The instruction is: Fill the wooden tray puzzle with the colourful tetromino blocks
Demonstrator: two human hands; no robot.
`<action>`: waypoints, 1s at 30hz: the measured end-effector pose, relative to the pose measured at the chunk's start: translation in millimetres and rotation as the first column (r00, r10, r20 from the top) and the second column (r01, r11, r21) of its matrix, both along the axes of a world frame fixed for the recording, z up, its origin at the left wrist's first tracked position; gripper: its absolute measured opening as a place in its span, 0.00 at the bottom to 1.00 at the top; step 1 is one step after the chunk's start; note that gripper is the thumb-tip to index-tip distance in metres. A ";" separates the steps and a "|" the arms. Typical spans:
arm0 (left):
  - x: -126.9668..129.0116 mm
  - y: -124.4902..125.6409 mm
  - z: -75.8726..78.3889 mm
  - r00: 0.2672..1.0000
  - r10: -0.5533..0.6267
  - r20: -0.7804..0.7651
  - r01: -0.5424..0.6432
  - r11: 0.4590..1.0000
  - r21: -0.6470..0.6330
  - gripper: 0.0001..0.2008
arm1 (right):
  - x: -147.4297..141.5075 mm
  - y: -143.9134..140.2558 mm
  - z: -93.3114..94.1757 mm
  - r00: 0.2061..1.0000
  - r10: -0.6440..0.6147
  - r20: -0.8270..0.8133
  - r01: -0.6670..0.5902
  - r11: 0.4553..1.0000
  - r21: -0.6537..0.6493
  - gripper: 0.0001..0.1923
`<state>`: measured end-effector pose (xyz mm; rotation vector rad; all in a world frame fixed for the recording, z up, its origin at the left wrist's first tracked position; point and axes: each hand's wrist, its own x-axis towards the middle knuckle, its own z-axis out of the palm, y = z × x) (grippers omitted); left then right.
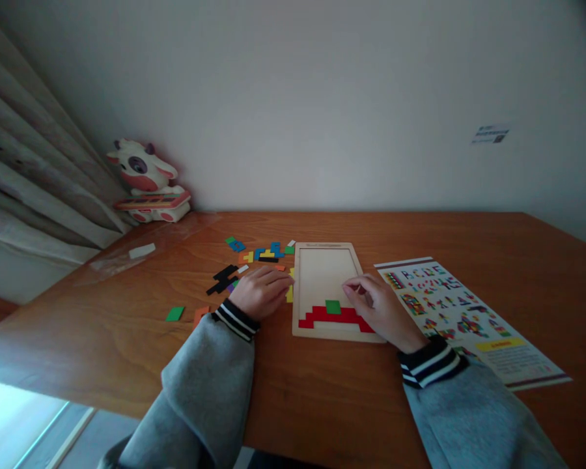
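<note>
Both hands at upright puzzle tray, long axis away

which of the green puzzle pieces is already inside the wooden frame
The green square sitting on the red pieces in the frame, beside the right hand. The other green pieces lie loose on the table.

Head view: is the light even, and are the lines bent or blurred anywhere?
Head view: dim and uneven, brightest at the lower-left corner; the table edges bow from wide-angle distortion; corners darken; the printed sheet is too soft to read; both hands look fairly sharp.
</note>
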<state>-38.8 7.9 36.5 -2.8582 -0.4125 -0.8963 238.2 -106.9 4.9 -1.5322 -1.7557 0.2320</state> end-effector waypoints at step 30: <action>-17.6 51.8 -28.6 0.888 0.423 -0.182 -0.452 0.875 -0.174 0.17 | 3.3 0.9 -8.0 0.998 -0.025 0.050 0.024 0.999 0.029 0.11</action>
